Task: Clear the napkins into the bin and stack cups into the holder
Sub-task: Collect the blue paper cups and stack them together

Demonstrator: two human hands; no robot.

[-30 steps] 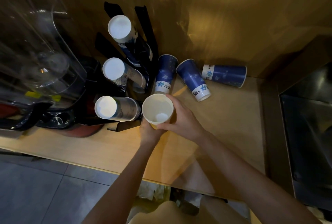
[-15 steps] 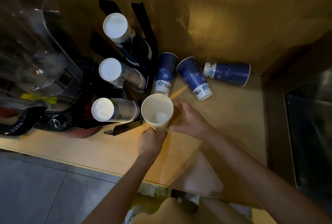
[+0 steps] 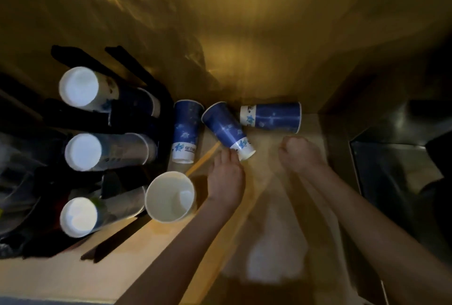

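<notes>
The wooden worktop (image 3: 73, 275) carries a black cup holder (image 3: 137, 119) at its left, with three sloping stacks of cups in its channels, their white bases facing the camera. Just right of the lowest channel an upright cup (image 3: 170, 196) stands with its mouth open to the camera.

Three blue cups lie on their sides near the back wall. The left cup (image 3: 185, 131) runs front to back, base toward the person. The middle cup (image 3: 226, 128) lies on a diagonal, its white base pointing forward and right. The right cup (image 3: 271, 117) lies across, mouth to the right.

The stacking step looks to be in hand. The left hand (image 3: 226, 180) lies flat, grip open, fingertips touching the middle cup's base. The right hand (image 3: 299, 153) is curled into a loose fist, holding nothing visible, just in front of the right cup. The next move probably calls for closing around the middle cup and turning it to nest.
</notes>
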